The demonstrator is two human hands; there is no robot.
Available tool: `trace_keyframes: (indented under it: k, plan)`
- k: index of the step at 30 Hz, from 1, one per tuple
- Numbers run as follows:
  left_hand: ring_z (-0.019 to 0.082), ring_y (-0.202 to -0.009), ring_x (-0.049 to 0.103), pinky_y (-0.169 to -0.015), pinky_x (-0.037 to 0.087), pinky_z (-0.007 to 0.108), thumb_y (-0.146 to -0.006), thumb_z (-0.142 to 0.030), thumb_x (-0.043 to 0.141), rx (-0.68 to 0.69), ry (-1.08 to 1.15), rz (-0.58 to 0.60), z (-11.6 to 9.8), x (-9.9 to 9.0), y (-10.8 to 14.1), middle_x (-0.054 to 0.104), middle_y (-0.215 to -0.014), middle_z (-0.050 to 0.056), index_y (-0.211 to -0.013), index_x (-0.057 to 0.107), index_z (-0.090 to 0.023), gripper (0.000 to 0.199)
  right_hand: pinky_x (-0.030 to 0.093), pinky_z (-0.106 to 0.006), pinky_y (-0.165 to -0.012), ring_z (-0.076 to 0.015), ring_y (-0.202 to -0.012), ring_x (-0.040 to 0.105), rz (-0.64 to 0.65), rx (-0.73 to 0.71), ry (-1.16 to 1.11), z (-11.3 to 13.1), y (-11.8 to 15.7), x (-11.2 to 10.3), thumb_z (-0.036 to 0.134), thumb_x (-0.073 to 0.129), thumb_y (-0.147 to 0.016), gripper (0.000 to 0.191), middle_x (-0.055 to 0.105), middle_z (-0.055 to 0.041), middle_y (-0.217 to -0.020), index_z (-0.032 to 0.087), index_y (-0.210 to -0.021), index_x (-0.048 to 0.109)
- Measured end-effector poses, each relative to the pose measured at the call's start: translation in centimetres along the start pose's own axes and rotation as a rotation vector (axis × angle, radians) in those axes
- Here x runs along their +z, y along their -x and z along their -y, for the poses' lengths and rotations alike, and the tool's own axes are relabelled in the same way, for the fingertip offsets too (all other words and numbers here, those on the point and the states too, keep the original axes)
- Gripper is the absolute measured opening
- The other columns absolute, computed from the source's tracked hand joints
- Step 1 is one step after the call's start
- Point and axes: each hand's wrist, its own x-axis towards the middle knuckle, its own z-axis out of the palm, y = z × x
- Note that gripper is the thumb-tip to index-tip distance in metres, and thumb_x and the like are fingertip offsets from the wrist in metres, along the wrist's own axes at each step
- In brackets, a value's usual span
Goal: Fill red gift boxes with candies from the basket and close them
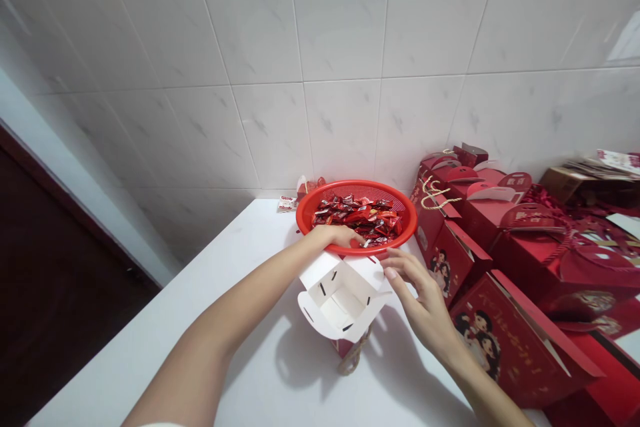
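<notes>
An open gift box [343, 303] with white inner flaps spread stands on the white table, and its inside looks bare. Behind it is a red plastic basket [410, 213] holding many red-wrapped candies [357, 213]. My left hand [343, 236] reaches over the basket's near rim, fingertips down at the candies; whether it holds one is hidden. Beside the box's right flap is my right hand [413, 280], its fingers spread, the fingertips near the flap and the basket rim. A twisted rope handle [350, 360] hangs at the front of the box.
Several red gift boxes [520, 340] crowd the right side, some with rope handles. A small packet [287, 204] lies left of the basket. The tiled wall [340, 127] rises behind the white table [210, 293]. A dark doorway [60, 267] is at the left.
</notes>
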Motion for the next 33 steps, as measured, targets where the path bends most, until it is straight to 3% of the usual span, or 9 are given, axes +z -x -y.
trace_keyframes:
  k: [7, 14, 20, 26, 33]
  plan:
    - [0.023, -0.095, 0.068, -0.080, 0.053, 0.028, -0.074, -0.016, 0.058, -0.026, 0.037, 0.055, 0.36, 0.08, -0.77, 0.076, -0.112, 0.002, -0.118, 0.074, -0.023, 0.048, 0.052, -0.035, -0.092, -0.0254, -0.118, 0.059, -0.016, -0.006, -0.012, -0.17, 0.02, 0.17, 0.043, 0.053, -0.098, 0.026, 0.063, -0.0103, -0.122, 0.022, -0.096, 0.069]
    - [0.023, -0.092, 0.068, -0.074, 0.053, 0.025, -0.075, -0.021, 0.058, -0.045, 0.051, 0.064, 0.32, 0.14, -0.70, 0.076, -0.106, 0.003, -0.115, 0.075, -0.018, 0.043, 0.058, -0.030, -0.079, -0.0265, -0.119, 0.061, -0.022, -0.006, -0.025, 0.02, 0.01, 0.23, 0.043, 0.054, -0.097, 0.026, 0.062, -0.0117, -0.122, 0.022, -0.095, 0.069]
    - [0.023, -0.096, 0.068, -0.082, 0.053, 0.028, -0.077, -0.028, 0.059, -0.030, 0.077, 0.064, 0.28, 0.03, -0.40, 0.074, -0.114, 0.000, -0.130, 0.067, -0.027, 0.054, 0.058, -0.032, -0.082, -0.0263, -0.115, 0.064, -0.031, -0.033, -0.006, 0.06, -0.07, 0.24, 0.042, 0.055, -0.096, 0.026, 0.064, -0.0115, -0.120, 0.021, -0.092, 0.070]
    - [0.023, -0.096, 0.068, -0.078, 0.055, 0.027, -0.075, -0.027, 0.056, -0.025, 0.127, 0.115, 0.54, -0.01, -0.66, 0.075, -0.110, 0.001, -0.115, 0.075, -0.023, 0.044, 0.059, -0.033, -0.082, -0.0266, -0.116, 0.063, -0.033, -0.034, 0.009, -0.13, -0.06, 0.22, 0.042, 0.055, -0.096, 0.027, 0.064, -0.0120, -0.122, 0.021, -0.097, 0.071]
    - [0.024, -0.093, 0.069, -0.077, 0.055, 0.028, -0.075, -0.033, 0.057, -0.057, 0.134, 0.087, 0.70, 0.09, -0.91, 0.075, -0.108, 0.003, -0.106, 0.075, -0.019, 0.039, 0.057, -0.032, -0.085, -0.0253, -0.119, 0.062, -0.021, -0.042, 0.018, -0.19, -0.07, 0.19, 0.040, 0.054, -0.097, 0.027, 0.064, -0.0122, -0.122, 0.020, -0.100, 0.071]
